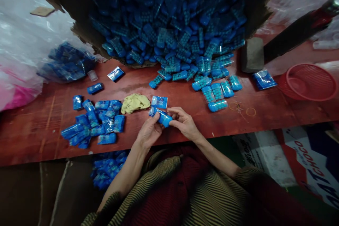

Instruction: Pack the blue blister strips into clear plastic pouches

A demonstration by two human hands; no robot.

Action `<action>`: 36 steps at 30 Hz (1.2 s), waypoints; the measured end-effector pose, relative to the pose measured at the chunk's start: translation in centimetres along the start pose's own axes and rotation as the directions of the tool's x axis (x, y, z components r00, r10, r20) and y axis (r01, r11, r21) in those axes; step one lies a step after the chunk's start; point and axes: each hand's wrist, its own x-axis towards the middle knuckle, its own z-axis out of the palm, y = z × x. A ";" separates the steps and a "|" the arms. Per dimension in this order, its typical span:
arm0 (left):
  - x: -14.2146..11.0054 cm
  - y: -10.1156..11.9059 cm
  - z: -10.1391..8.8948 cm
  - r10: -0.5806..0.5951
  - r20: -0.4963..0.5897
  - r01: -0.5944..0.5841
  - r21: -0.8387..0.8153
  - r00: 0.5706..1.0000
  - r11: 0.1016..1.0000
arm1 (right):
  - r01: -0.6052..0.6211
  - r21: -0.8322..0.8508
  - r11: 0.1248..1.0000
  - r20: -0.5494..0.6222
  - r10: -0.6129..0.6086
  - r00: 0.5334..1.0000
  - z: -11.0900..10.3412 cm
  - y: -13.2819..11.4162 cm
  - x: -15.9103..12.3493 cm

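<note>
Close to the table's front edge, my left hand [150, 131] and my right hand [185, 123] both grip a small blue-wrapped bottle [164, 118]. The left thumb presses on its wrapper, while the right fingers and thumb pinch its rounded blue end. Just beyond it lies a flat blue printed sleeve [159, 101]. A crumpled pale yellow cloth [135, 103] sits left of that. Several blue-wrapped bottles [107, 122] are piled farther left. To the right, several clear packs of turquoise beads with blue caps [217, 91] stand close together.
A torn cardboard box [82, 30] spills a large heap of bead packs [169, 39] at the back. Rightward are a grey block on a dark handle [253, 55], a stack of blue sleeves [264, 79], a red plastic basket [308, 83] and rubber bands [250, 112]. More blue packs [108, 169] lie below the table.
</note>
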 end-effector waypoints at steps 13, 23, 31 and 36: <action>-0.4 0.8 0.1 -0.165 0.177 0.159 0.050 0.970 0.986 | -0.176 0.149 0.973 0.337 0.117 0.934 -1.3 -1.7 0.8; -0.9 -0.5 0.2 -0.144 0.236 0.131 0.070 0.961 0.989 | -0.219 0.216 0.952 0.353 0.133 0.926 -1.6 -1.9 0.9; -1.4 -1.0 1.1 -0.097 0.168 0.097 0.012 0.981 0.995 | -0.192 0.164 0.968 0.330 0.130 0.935 -1.5 -1.6 0.9; -1.4 -2.1 1.4 -0.043 0.105 0.052 -0.089 0.994 0.995 | -0.006 0.019 1.000 0.227 0.001 0.974 -1.0 -0.7 0.5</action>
